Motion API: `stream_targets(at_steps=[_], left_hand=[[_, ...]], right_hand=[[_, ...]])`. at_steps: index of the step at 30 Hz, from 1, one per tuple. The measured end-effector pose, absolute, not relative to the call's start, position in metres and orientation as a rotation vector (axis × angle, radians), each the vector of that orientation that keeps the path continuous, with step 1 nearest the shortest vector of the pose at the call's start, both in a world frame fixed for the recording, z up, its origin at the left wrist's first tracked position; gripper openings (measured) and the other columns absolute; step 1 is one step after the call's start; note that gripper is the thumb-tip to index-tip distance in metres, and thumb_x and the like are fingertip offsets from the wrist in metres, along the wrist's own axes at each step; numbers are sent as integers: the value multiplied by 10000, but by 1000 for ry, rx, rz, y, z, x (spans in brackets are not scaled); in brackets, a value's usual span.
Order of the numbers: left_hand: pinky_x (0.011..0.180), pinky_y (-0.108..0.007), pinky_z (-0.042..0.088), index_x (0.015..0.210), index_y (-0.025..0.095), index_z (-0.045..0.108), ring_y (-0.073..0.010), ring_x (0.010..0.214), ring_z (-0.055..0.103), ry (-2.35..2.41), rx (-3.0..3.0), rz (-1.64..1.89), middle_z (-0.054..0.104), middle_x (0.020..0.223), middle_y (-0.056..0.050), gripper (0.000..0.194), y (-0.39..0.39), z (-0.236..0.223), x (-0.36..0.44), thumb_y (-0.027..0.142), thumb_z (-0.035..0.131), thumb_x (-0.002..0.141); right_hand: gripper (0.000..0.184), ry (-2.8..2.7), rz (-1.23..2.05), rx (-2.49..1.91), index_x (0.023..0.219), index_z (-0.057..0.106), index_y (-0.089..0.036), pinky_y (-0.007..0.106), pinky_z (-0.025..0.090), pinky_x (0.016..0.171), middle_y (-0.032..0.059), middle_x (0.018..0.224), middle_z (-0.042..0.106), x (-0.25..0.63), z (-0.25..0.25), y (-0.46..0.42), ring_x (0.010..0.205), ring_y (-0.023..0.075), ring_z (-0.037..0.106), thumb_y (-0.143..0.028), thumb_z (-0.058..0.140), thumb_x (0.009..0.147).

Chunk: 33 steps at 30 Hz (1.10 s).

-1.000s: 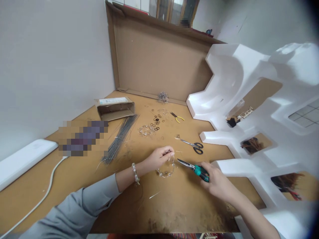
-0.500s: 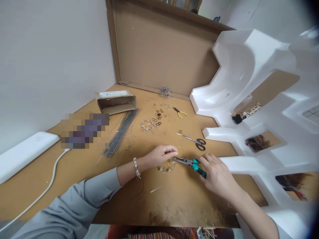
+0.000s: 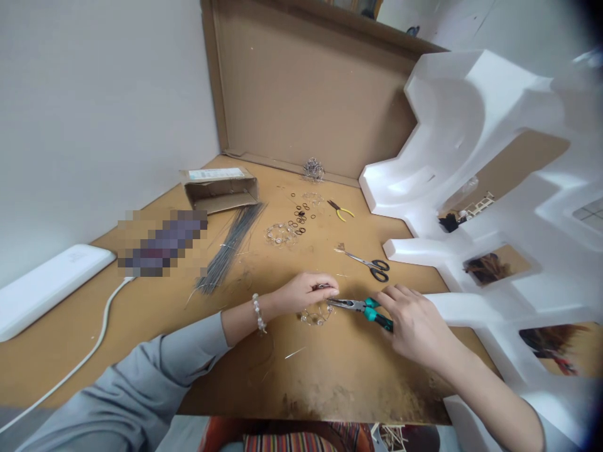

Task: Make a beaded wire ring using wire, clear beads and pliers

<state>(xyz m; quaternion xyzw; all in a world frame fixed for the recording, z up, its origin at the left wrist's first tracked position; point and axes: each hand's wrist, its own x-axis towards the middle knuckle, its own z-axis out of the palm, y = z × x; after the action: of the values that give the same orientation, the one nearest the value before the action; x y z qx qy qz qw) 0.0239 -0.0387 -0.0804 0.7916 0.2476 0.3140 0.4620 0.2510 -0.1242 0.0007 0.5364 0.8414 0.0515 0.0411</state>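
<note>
Between the thumb and fingers of my left hand (image 3: pixel 311 292) is pinched a wire ring strung with clear beads (image 3: pixel 316 317), which hangs just below the hand. My right hand (image 3: pixel 414 323) is closed around the teal-and-black handles of long-nose pliers (image 3: pixel 354 306). The jaws of the pliers point left and reach the wire at my left fingertips; whether they grip it I cannot tell. A similar clear-beaded wire ring (image 3: pixel 280 235) lies farther back on the table. A loose piece of wire (image 3: pixel 295 353) is in front of my left hand.
Black-handled scissors (image 3: pixel 370 263), yellow-handled pliers (image 3: pixel 341 211) and small dark rings (image 3: pixel 301 216) lie farther back. A bundle of grey wires (image 3: pixel 233 251) and an open cardboard box (image 3: pixel 221 191) are at left. White foam (image 3: pixel 424 245) borders the right side.
The view has shifted slightly. Both hands stay almost in place, with the pliers' jaws still at the left fingertips.
</note>
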Motion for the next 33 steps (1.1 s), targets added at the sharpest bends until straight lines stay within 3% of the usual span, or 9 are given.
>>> stream_targets(at_steps=[8, 21, 30, 33], left_hand=[[703, -195, 425, 827, 139, 639, -113, 745, 560, 609, 1909, 751, 635, 796, -14, 197, -40, -79, 24, 287, 513, 859], [644, -195, 401, 779, 130, 610, -96, 658, 499, 583, 1910, 867, 576, 709, -2, 202, -46, -72, 25, 274, 496, 863], [637, -205, 389, 773, 140, 584, -95, 650, 476, 580, 1846, 858, 532, 690, 11, 212, -47, -76, 26, 294, 477, 871], [631, -209, 387, 784, 145, 577, -97, 651, 468, 610, 1809, 832, 512, 689, 15, 213, -46, -78, 26, 311, 475, 870]], right_hand=[[204, 2566, 73, 1668, 944, 578, -207, 291, 336, 659, 52, 844, 590, 252, 1, -125, 787, 206, 535, -192, 519, 749], [256, 2435, -133, 1818, 913, 613, -251, 276, 304, 584, 12, 723, 639, 249, 3, -132, 640, 184, 561, -178, 506, 691], [366, 2293, -542, 1929, 1029, 622, -244, 262, 314, 556, 16, 690, 631, 252, 5, -135, 636, 176, 561, -191, 504, 687], [372, 2294, -452, 1951, 1054, 601, -247, 270, 328, 583, 25, 742, 645, 251, 4, -136, 672, 187, 576, -199, 498, 700]])
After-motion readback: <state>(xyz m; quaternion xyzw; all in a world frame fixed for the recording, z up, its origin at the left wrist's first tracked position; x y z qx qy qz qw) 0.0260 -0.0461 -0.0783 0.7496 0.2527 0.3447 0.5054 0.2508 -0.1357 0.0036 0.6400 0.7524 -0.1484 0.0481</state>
